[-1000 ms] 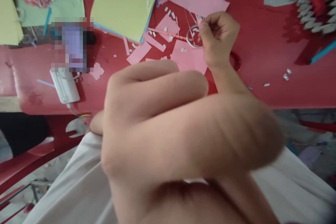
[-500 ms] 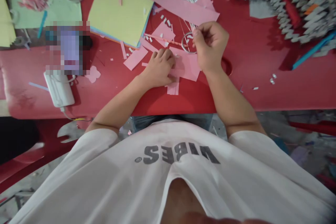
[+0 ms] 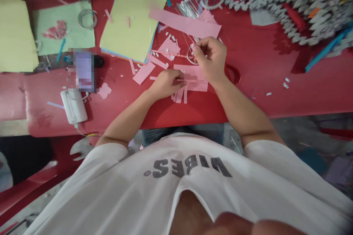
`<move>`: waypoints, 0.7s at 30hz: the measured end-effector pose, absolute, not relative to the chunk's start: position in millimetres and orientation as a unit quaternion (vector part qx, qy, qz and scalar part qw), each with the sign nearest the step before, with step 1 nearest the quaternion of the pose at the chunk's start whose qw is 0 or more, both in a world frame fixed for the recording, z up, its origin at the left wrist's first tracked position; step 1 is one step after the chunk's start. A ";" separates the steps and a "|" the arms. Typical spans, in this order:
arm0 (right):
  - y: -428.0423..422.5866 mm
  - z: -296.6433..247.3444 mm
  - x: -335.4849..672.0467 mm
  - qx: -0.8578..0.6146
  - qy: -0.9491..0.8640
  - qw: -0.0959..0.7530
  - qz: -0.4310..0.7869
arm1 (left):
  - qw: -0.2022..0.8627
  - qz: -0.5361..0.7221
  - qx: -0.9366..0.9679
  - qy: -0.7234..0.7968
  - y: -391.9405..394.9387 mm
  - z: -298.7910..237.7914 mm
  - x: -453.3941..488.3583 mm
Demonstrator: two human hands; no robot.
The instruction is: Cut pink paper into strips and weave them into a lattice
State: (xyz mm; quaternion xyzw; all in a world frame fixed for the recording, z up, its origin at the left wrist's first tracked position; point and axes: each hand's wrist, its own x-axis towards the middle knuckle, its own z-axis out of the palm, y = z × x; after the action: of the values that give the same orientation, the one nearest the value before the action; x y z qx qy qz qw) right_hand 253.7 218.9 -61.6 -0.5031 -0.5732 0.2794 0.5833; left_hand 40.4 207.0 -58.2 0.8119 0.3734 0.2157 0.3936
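- My right hand: fingertips pinching a small pale ring at its 9 o'clock; a tight pinch suits it;
- My left hand: fingers pressed together on cut pink paper at its 3 o'clock; even pressure steadies the strips

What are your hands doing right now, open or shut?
Left hand: curled, resting on pink paper.
Right hand: closed, pinching a thin ring.
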 end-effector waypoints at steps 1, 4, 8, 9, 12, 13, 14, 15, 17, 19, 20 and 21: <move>218.4 -59.7 252.6 -0.496 -0.566 0.594 0.284 | 0.424 0.246 0.783 0.383 207.2 -57.3 39.5; 217.3 -53.8 249.4 -0.483 -0.522 0.628 0.316 | 0.499 0.344 0.684 0.406 209.8 -54.6 35.8; 215.3 -48.0 246.2 -0.473 -0.470 0.642 0.379 | 0.577 0.438 0.558 0.405 218.6 -57.8 30.6; 214.4 -47.2 245.6 -0.471 -0.465 0.637 0.397 | 0.597 0.453 0.530 0.397 220.8 -59.7 29.9; 211.4 -46.7 243.7 -0.463 -0.461 0.617 0.438 | 0.649 0.489 0.453 0.368 224.9 -64.4 30.2; 210.4 -46.9 243.1 -0.460 -0.462 0.612 0.448 | 0.661 0.494 0.433 0.362 225.2 -65.1 30.7; 209.6 -47.2 242.3 -0.456 -0.461 0.608 0.458 | 0.669 0.498 0.418 0.360 225.3 -65.2 31.3; 208.9 -47.8 241.5 -0.450 -0.461 0.604 0.470 | 0.674 0.500 0.407 0.361 225.0 -64.8 31.9; 207.7 -49.2 239.7 -0.437 -0.457 0.589 0.503 | 0.679 0.495 0.396 0.370 224.2 -62.8 32.3; 206.6 -51.4 237.9 -0.427 -0.450 0.568 0.541 | 0.685 0.482 0.393 0.379 223.4 -60.4 32.2; 206.2 -52.6 237.1 -0.422 -0.445 0.558 0.558 | 0.689 0.475 0.392 0.382 223.2 -59.5 32.0; 205.7 -53.9 236.4 -0.419 -0.440 0.550 0.573 | 0.693 0.469 0.391 0.384 223.0 -58.9 31.8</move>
State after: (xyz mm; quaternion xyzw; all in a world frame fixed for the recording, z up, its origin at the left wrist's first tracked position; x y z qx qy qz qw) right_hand 236.4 205.7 -53.9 -0.4186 -0.4405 0.5729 0.5500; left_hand 31.8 223.0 -58.9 0.3905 0.3838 0.4694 0.6927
